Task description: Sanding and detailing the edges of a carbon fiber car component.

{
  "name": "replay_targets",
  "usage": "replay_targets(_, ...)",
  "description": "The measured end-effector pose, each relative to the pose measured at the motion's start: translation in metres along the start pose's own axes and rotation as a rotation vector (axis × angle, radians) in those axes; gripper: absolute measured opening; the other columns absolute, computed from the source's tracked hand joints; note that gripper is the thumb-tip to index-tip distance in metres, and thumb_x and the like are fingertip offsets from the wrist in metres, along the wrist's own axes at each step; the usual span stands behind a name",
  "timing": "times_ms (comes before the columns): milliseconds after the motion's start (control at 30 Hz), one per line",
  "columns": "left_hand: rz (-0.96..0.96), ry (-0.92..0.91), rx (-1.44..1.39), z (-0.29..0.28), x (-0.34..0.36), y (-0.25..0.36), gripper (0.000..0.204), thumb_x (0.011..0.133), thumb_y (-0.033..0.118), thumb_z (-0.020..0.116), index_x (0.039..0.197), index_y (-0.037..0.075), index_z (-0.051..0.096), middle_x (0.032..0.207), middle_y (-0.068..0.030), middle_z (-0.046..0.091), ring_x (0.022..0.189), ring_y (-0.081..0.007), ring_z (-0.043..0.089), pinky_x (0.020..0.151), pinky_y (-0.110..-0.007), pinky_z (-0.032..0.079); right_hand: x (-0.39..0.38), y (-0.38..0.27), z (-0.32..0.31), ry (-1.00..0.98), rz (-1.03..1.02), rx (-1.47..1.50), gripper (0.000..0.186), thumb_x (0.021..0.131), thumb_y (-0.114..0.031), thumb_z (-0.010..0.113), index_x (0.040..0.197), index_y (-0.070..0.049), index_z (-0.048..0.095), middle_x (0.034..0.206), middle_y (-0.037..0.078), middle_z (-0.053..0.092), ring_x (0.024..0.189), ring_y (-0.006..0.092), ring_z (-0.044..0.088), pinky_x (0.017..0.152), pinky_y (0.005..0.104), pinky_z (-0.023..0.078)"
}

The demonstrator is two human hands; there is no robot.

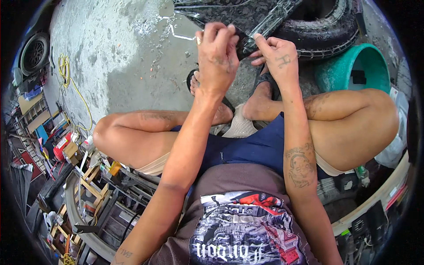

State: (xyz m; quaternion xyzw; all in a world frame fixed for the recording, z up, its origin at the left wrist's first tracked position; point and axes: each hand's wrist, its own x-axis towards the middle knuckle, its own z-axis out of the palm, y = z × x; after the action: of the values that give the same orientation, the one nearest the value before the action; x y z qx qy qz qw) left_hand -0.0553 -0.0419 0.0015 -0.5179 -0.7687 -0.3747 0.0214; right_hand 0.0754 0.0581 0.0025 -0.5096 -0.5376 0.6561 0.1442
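Both grips closed on a dark patterned panel at 12 o'clock: left hand pinches its near edge, right hand pinches the glossy trim. Looks stiff, light, slick; edge holds seem safest. Tyre at 1 o'clock, green tub beside.

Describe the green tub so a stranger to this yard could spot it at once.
Start at the worn black tyre lying on the wet concrete ground at the top of the view, beyond the right hand. Just to its right, above the person's right knee, a round teal-green plastic tub lies tipped on its side. It is the only bright green, hollow thing there.
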Motion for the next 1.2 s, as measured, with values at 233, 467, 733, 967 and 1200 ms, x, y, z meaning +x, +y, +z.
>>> replay_targets(233, -0.012, -0.019, 0.015, 0.000, -0.002, 0.001, 0.021, 0.085, -0.004, 0.072, 0.105, 0.003, 0.073, 0.103, -0.0131, 0.066, 0.089, -0.0308, 0.061, 0.083, -0.041, 0.044, -0.003, 0.000, 0.000, -0.001, 0.021, -0.033, 0.043, 0.099, -0.034, 0.070, 0.080, 0.006, 0.074, 0.073, 0.013, 0.077, 0.061, 0.0164, 0.075, 0.057, 0.0264, 0.055)
replay_targets(467, -0.071, -0.023, -0.007, -0.001, 0.001, 0.001, 0.020, 0.085, -0.003, 0.072, 0.104, 0.003, 0.073, 0.103, -0.0122, 0.066, 0.091, -0.0310, 0.060, 0.082, -0.041, 0.044, -0.002, -0.002, 0.000, 0.000, 0.027, -0.052, 0.043, 0.099, -0.033, 0.070, 0.080, 0.005, 0.073, 0.073, 0.012, 0.077, 0.061, 0.0160, 0.075, 0.057, 0.0259, 0.055)
replay_targets(733, -0.054, -0.003, -0.005, 0.002, -0.001, 0.001, 0.020, 0.085, -0.003, 0.073, 0.104, 0.002, 0.074, 0.102, -0.0125, 0.066, 0.089, -0.0314, 0.060, 0.082, -0.041, 0.045, -0.002, 0.000, 0.001, -0.007, 0.016, -0.005, 0.043, 0.099, -0.032, 0.070, 0.079, 0.006, 0.073, 0.074, 0.013, 0.077, 0.061, 0.0160, 0.075, 0.056, 0.0262, 0.055)
replay_targets(967, -0.033, -0.057, -0.048, 0.002, -0.009, 0.003, 0.022, 0.085, -0.002, 0.074, 0.107, 0.002, 0.074, 0.103, -0.0133, 0.067, 0.090, -0.0309, 0.062, 0.084, -0.041, 0.046, -0.001, 0.000, 0.001, 0.008, 0.014, -0.040, 0.043, 0.099, -0.032, 0.070, 0.081, 0.006, 0.073, 0.073, 0.012, 0.076, 0.060, 0.0153, 0.073, 0.057, 0.0263, 0.055)
replay_targets(1200, -0.095, -0.016, -0.071, 0.004, -0.013, 0.005, 0.025, 0.085, -0.003, 0.074, 0.110, 0.002, 0.073, 0.104, -0.0140, 0.067, 0.090, -0.0324, 0.061, 0.082, -0.041, 0.047, -0.001, 0.002, 0.000, -0.001, 0.009, -0.037, 0.044, 0.100, -0.033, 0.069, 0.081, 0.006, 0.073, 0.074, 0.013, 0.076, 0.060, 0.0159, 0.074, 0.057, 0.0261, 0.054)
